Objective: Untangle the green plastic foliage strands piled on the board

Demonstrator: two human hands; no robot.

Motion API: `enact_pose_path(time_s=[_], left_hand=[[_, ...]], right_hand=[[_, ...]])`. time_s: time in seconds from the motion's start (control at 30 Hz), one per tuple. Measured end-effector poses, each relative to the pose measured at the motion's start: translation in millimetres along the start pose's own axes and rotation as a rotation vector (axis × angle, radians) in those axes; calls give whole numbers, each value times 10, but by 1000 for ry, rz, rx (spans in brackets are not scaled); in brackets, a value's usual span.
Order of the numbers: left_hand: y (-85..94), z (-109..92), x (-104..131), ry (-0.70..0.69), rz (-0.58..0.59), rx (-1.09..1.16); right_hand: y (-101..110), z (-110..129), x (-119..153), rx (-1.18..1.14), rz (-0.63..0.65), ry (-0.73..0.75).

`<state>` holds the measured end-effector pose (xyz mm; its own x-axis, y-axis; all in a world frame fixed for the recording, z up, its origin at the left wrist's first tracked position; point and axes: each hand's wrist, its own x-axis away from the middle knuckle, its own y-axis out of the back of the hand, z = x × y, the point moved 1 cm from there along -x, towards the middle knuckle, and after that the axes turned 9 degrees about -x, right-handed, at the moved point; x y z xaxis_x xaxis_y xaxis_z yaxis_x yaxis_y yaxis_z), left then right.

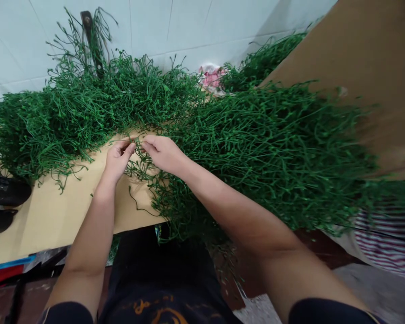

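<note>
My left hand (117, 157) and my right hand (164, 153) are close together over a cardboard-covered table (70, 207). Thumb and fingers of each hand are pinched. A thin green stem shows at the left fingertips; what the right fingers pinch is partly hidden and too small to be sure of, but green stems lie right at them. A large heap of thin green stems with small knobbed ends (273, 139) spreads under and beyond my right forearm. Another heap of the same stems (84, 108) lies behind my left hand. A few loose stems (140, 202) rest on the cardboard.
A black cylindrical bottle (6, 189) lies at the left edge. A dark strap-like upright piece (92, 42) rises from the back heap against a white tiled wall (189, 27). A pink-and-white cloth (212, 77) sits at the back. A large cardboard sheet (367, 67) leans on the right.
</note>
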<state>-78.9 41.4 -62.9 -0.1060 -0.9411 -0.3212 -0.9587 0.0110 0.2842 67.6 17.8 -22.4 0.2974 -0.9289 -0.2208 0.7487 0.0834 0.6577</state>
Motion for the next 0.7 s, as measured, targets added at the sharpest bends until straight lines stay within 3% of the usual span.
enact_pose_path(time_s=[0.13,0.2,0.33,0.5,0.7], left_hand=[[-51,-25,21,29,197,22],[-49,-37,36,44,206,22],[-29,-45,48,63,158,0],[-61,22,37,98,169,-70],[-46,-9,41,51,136,-87]], right_hand=[[42,-68,-37,-287,-49,-25],[40,-77,-46,-320,-62,-46],[37,-96,-27,-240,-87,-54],[114,-108,41,18,-136,-79],[147,-87,79,116,-55,-14]])
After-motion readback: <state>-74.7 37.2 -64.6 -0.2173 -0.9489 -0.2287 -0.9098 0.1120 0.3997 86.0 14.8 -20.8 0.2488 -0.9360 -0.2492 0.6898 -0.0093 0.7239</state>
